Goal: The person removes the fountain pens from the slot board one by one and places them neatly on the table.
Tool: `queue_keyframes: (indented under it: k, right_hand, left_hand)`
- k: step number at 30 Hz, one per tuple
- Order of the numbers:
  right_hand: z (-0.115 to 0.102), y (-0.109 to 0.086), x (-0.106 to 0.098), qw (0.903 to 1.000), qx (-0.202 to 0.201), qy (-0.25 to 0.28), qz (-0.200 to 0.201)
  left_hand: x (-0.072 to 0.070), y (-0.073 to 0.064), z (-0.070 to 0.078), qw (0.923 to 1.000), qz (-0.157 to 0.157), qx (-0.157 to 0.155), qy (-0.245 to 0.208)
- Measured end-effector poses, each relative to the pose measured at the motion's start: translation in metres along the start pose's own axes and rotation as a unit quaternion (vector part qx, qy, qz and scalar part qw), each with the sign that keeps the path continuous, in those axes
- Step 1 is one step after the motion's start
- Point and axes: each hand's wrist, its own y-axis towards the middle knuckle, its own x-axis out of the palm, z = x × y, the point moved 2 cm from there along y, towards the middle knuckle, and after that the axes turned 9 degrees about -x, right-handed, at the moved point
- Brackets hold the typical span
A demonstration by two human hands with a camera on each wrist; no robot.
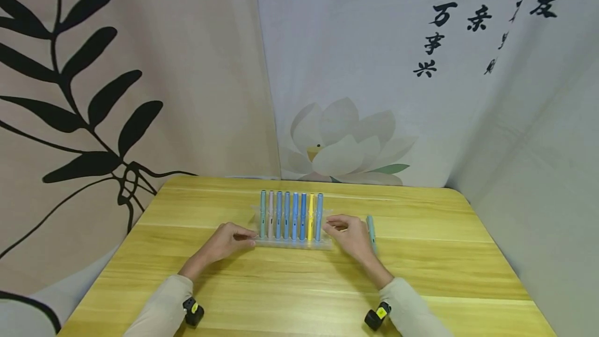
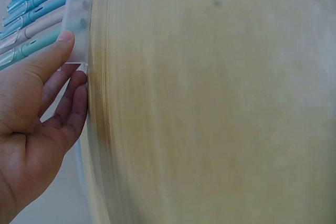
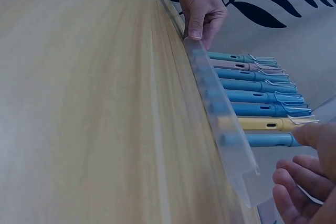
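Note:
A clear plastic pen stand [image 1: 292,244] on the table holds a row of upright pens in green, pinkish, several blues and yellow. My left hand [image 1: 232,238] pinches the stand's left end; in the left wrist view the thumb [image 2: 64,43] presses its front lip beside the green pen [image 2: 42,43]. At the other end, my right hand [image 1: 350,234] hovers by the rightmost blue pen [image 1: 320,217], its fingers loosely bent around nothing. The right wrist view has a fingertip overlapping that pen's upper end; whether they touch I cannot tell.
A loose teal pen [image 1: 371,230] lies on the wooden table [image 1: 421,264] just right of my right hand, partly hidden by it. Behind the table's back edge hang printed curtains [image 1: 210,92], with another pale cloth [image 1: 538,144] along the right side.

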Motion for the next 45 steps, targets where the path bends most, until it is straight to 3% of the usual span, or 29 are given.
queue_keyframes:
  k: [13, 36, 45]
  right_hand:
    - [0.002, 0.003, 0.017, 0.9992, 0.017, 0.036, -0.008]
    - [0.001, 0.003, 0.023, 0.9993, 0.028, 0.020, -0.015]
    - [0.000, 0.004, 0.021, 0.9997, 0.013, 0.017, -0.010]
  left_hand:
    - [0.000, -0.001, 0.000, 1.0000, -0.001, -0.005, -0.006]
    - [0.000, -0.001, 0.000, 1.0000, 0.001, -0.002, -0.005]
    - [0.000, -0.001, 0.000, 1.0000, 0.000, -0.004, -0.005]
